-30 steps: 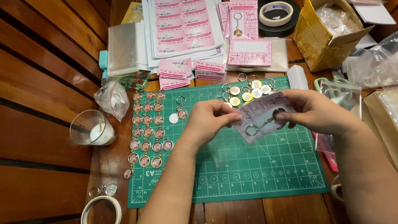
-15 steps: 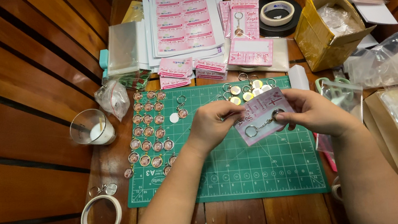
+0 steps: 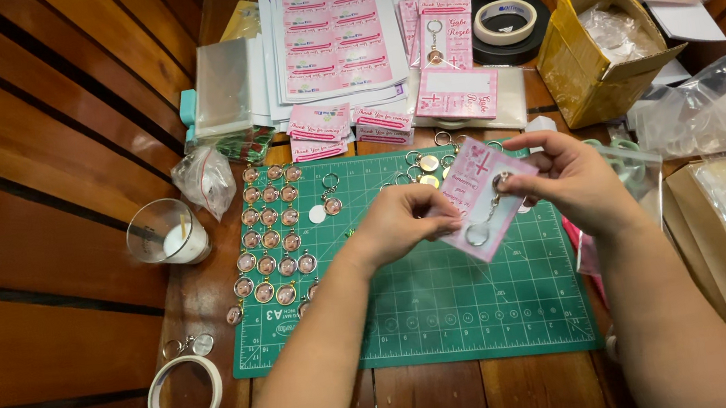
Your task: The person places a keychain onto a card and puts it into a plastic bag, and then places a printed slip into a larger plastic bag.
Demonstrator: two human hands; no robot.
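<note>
Both hands hold a small pink card [image 3: 471, 193] above a green cutting mat [image 3: 423, 316]. My left hand [image 3: 402, 219] pinches the card's left edge. My right hand [image 3: 568, 179] grips its right side, with fingers at the metal ring of a keychain [image 3: 486, 216] that hangs down the card's face. Rows of round pink keychain charms [image 3: 272, 252] lie on the mat's left part, and a few gold-coloured rings and discs [image 3: 423, 166] lie just beyond my hands.
Sheets of pink labels [image 3: 333, 32], more pink cards [image 3: 457, 91], a tape roll [image 3: 504, 21] and an open cardboard box [image 3: 603, 54] sit at the back. A glass cup [image 3: 165, 233] and another tape roll [image 3: 185, 396] stand left. Plastic bags [image 3: 721, 109] lie right.
The pink card has been tilted up and turned between my hands, and the keychain now hangs over its face. Both hands stayed above the mat's upper middle.
</note>
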